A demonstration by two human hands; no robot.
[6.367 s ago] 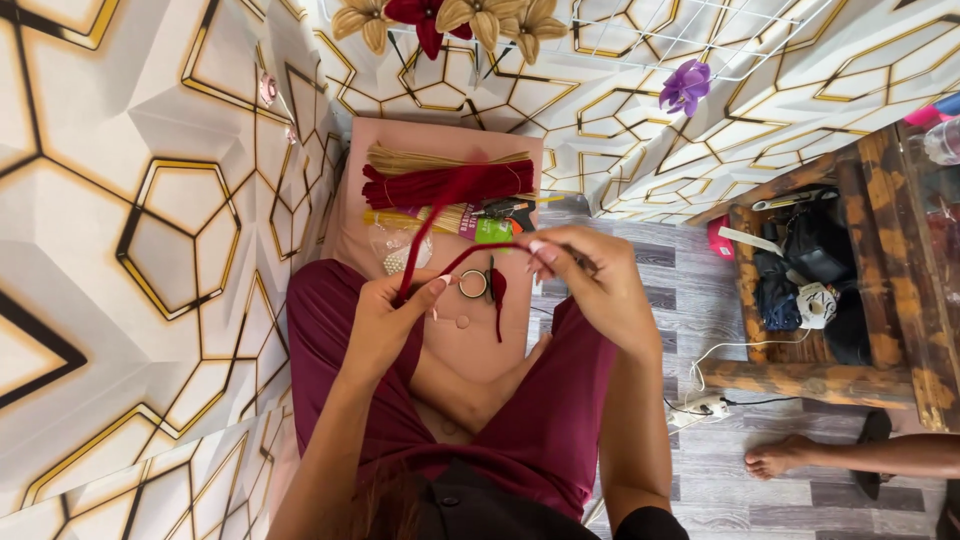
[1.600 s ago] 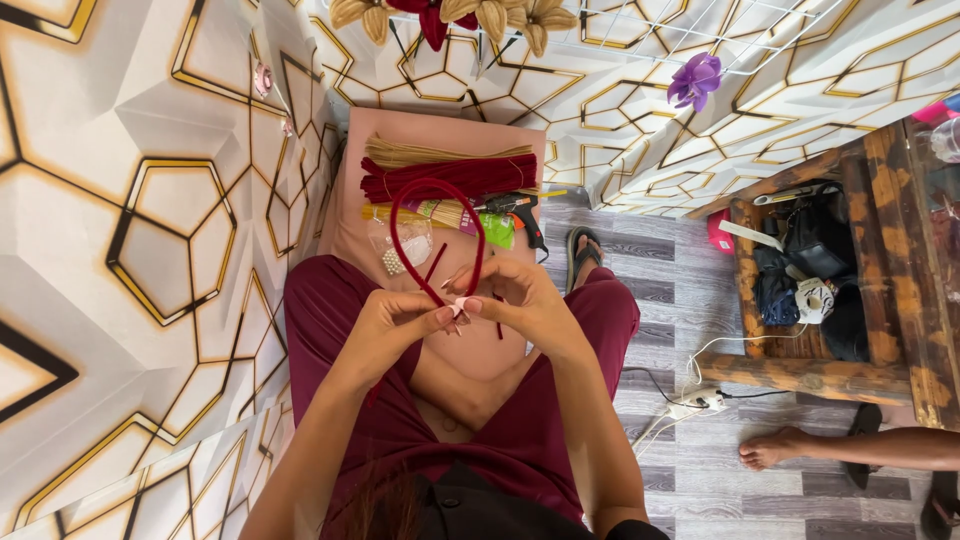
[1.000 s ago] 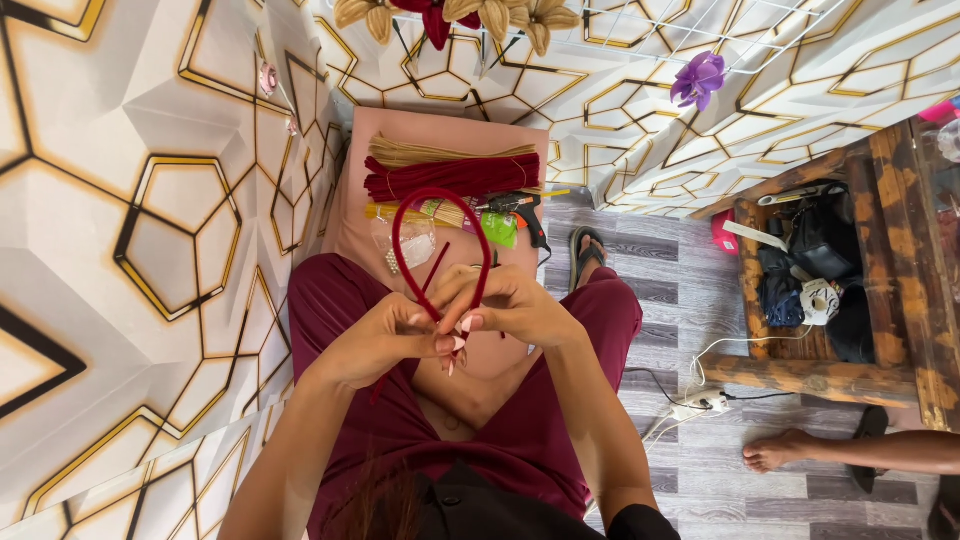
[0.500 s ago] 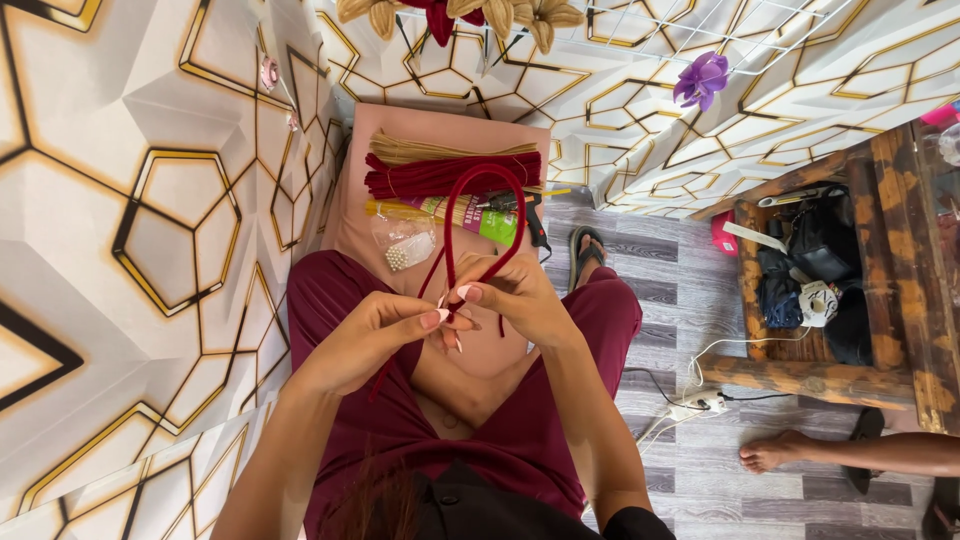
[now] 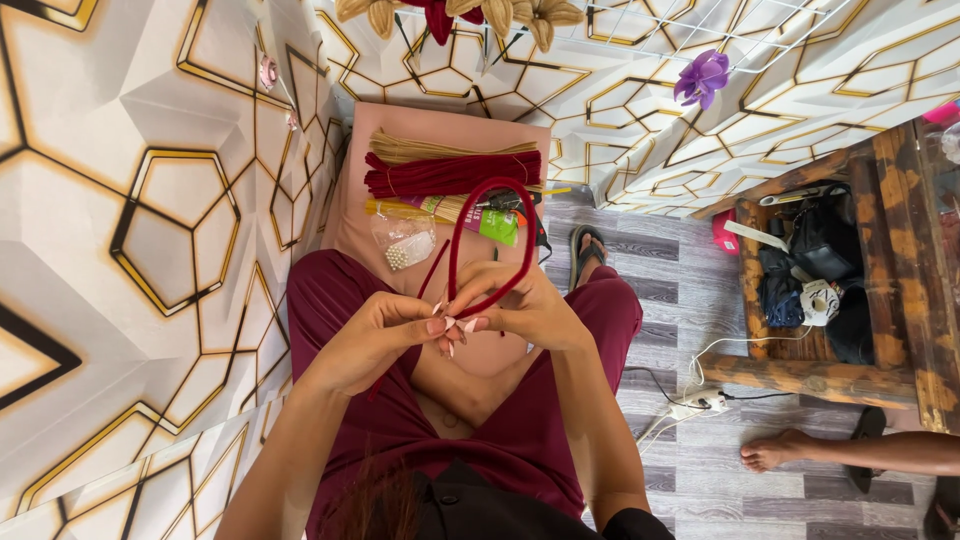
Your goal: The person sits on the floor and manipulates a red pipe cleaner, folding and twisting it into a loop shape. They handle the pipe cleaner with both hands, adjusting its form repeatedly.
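Red stem: a fuzzy red pipe cleaner [image 5: 470, 240] bent into an arch, standing over the lap.
Left hand [image 5: 375, 335]: fingertips pinched shut on the arch's lower end.
Right hand [image 5: 530, 310]: fingers closed on the same red pipe cleaner, touching the left hand.
Behind: pink board [image 5: 350, 210] carrying a dark red bundle [image 5: 450, 172], tan bundle [image 5: 450, 148] and small bead bag [image 5: 405, 245].

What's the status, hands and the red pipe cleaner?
Left hand and right hand both pinching the red pipe cleaner, fingertips together. It's bent into an upright loop over the lap. Nothing between the hands; bundle of red stems lies beyond on the pink board.
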